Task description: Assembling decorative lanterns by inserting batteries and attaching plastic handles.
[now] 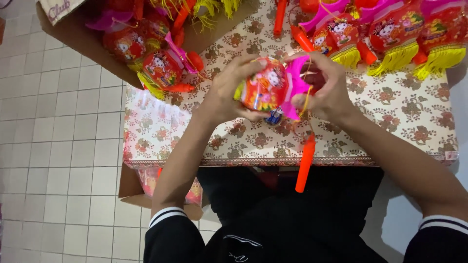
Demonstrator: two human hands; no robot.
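1. The left hand (229, 92) is curled around the red round body of a toy lantern (265, 90), fingers over its top and thumb beneath, grasping it above the table.
2. The right hand (325, 90) pinches the lantern's pink plastic end (296, 85) — fingers closed on it, with a thin yellow string running by the fingers.
3. An orange stick handle (305, 163) hangs from the lantern on that string, dangling past the table's near edge in front of the person's dark clothing.
4. Under the hands lies the table's floral cloth (399, 117), beige with brown flowers.
5. Along the far edge sits a row of finished lanterns (395, 34) — red, pink-topped, with yellow fringe.
6. To the left, more lanterns are heaped in a cardboard box (73, 41) over the white tiled floor (58, 146).
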